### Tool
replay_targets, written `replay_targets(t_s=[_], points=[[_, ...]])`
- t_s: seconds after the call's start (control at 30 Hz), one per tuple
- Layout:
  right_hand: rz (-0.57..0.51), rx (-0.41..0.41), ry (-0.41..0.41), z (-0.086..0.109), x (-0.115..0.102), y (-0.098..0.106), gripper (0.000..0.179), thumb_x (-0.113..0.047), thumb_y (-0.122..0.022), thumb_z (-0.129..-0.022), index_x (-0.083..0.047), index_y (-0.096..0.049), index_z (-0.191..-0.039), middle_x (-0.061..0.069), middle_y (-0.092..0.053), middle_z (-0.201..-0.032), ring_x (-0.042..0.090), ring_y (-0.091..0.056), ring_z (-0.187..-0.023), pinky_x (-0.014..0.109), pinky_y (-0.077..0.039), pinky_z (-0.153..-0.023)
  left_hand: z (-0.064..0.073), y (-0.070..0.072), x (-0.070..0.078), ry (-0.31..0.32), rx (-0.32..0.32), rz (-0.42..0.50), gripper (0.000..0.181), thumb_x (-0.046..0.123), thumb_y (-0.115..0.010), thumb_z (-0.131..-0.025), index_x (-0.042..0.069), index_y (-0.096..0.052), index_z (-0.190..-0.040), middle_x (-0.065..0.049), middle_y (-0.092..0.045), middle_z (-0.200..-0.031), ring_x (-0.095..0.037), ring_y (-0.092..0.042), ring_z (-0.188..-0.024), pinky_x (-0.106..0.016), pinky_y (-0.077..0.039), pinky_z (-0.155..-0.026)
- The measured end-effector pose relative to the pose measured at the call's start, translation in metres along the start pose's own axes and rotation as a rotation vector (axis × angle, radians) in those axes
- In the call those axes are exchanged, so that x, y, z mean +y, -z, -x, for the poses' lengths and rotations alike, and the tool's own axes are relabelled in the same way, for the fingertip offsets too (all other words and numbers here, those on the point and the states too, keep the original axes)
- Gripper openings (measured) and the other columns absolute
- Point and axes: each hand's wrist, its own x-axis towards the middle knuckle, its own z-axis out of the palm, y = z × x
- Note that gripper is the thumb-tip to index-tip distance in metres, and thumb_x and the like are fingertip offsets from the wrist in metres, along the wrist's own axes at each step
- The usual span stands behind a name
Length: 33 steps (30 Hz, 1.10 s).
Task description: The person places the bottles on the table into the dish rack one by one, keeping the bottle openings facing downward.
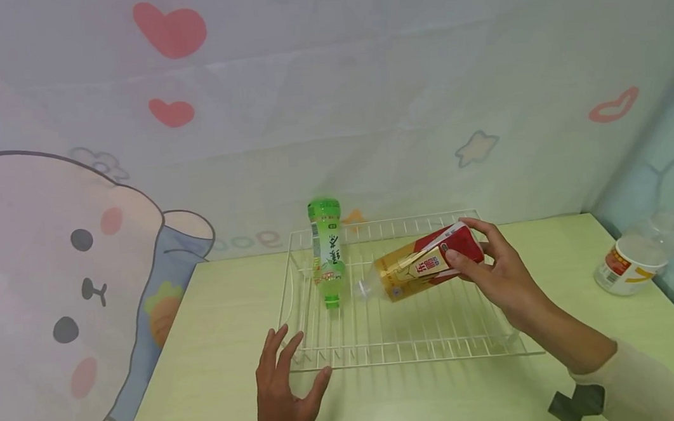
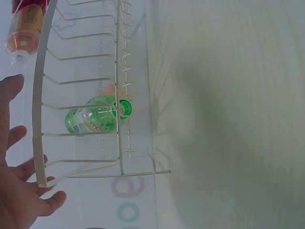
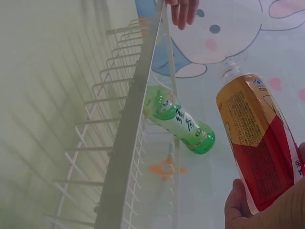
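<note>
Centrally in the head view, a red-and-gold bottle (image 1: 422, 266) is gripped near its base by the right hand (image 1: 500, 275) over a wire rack (image 1: 413, 361); at lower centre, the left hand (image 1: 286, 385) is spread, nothing held. At left-centre of the left wrist view, a green bottle (image 2: 95, 119) is framed. At right in the right wrist view, light, slick, squeezable plastic is suggested; a base-end hold is favoured.

Some of the right hand's (image 1: 502, 281) fingers are hidden behind the red-and-gold bottle (image 1: 417, 271). Left hand (image 1: 283, 391) gets chopped around the wrist at the near edge, sleeve (image 1: 646, 382) runs off near right. Green bottle's (image 1: 329, 252) fine print: way too tiny. Clear thing (image 1: 668, 220) behind the white tub (image 1: 623, 275), far right? Too blurry.
</note>
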Motion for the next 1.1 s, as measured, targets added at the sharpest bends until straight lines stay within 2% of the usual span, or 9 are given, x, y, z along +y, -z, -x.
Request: replay_targets(t_s=[0.1, 0.2, 0.4, 0.73, 0.87, 1.1], points=[[0.007, 0.002, 0.002, -0.003, 0.000, 0.002, 0.068, -0.025, -0.063, -0.099, -0.018, -0.025, -0.155, 0.021, -0.045, -0.128, 0.021, -0.062, -0.103, 0.026, -0.055, -0.083, 0.002, -0.001, -0.001, 0.037, -0.027, -0.047, 0.070, 0.028, -0.088, -0.070, 0.007, -0.061, -0.131, -0.018, -0.050, -0.143, -0.046, -0.039, -0.136, -0.071, -0.035, -0.090], [0.009, 0.005, -0.001, -0.006, 0.001, 0.002, 0.068, -0.026, -0.064, -0.099, -0.019, -0.026, -0.155, 0.021, -0.045, -0.130, 0.025, -0.062, -0.103, 0.026, -0.055, -0.083, 0.004, -0.002, -0.002, 0.063, -0.047, -0.069, 0.073, 0.027, -0.090, -0.068, 0.007, -0.060, -0.131, -0.019, -0.048, -0.144, -0.047, -0.038, -0.136, -0.072, -0.035, -0.089], [0.040, 0.015, 0.009, -0.012, 0.002, 0.003, 0.068, -0.027, -0.064, -0.099, -0.018, -0.026, -0.155, 0.021, -0.044, -0.133, 0.029, -0.063, -0.098, 0.026, -0.055, -0.081, 0.005, -0.002, -0.005, 0.068, -0.060, -0.078, 0.072, 0.027, -0.090, -0.069, 0.008, -0.060, -0.132, -0.019, -0.048, -0.144, -0.047, -0.038, -0.136, -0.072, -0.035, -0.087], [0.113, 0.012, 0.016, -0.025, 0.000, 0.006, 0.070, -0.031, -0.064, -0.098, -0.020, -0.026, -0.156, 0.022, -0.042, -0.134, 0.036, -0.057, -0.103, 0.024, -0.055, -0.078, 0.006, -0.003, -0.006, 0.092, -0.084, -0.074, 0.068, 0.026, -0.089, -0.072, 0.006, -0.060, -0.130, -0.020, -0.050, -0.142, -0.045, -0.042, -0.134, -0.069, -0.037, -0.086], [0.145, 0.012, 0.016, -0.029, 0.000, 0.006, 0.071, -0.032, -0.064, -0.098, -0.021, -0.026, -0.156, 0.022, -0.042, -0.138, 0.038, -0.054, -0.109, 0.023, -0.054, -0.077, 0.006, -0.002, -0.007, 0.085, -0.072, -0.078, 0.068, 0.026, -0.088, -0.072, 0.006, -0.060, -0.130, -0.019, -0.048, -0.143, -0.043, -0.041, -0.134, -0.067, -0.037, -0.087], [0.214, -0.002, 0.023, -0.039, 0.004, 0.004, 0.072, -0.033, -0.065, -0.097, -0.021, -0.026, -0.157, 0.023, -0.041, -0.142, 0.037, -0.056, -0.101, 0.028, -0.054, -0.073, 0.004, -0.001, -0.010, 0.063, -0.043, -0.075, 0.069, 0.027, -0.088, -0.072, 0.006, -0.060, -0.131, -0.019, -0.045, -0.145, -0.042, -0.043, -0.131, -0.064, -0.037, -0.089]])
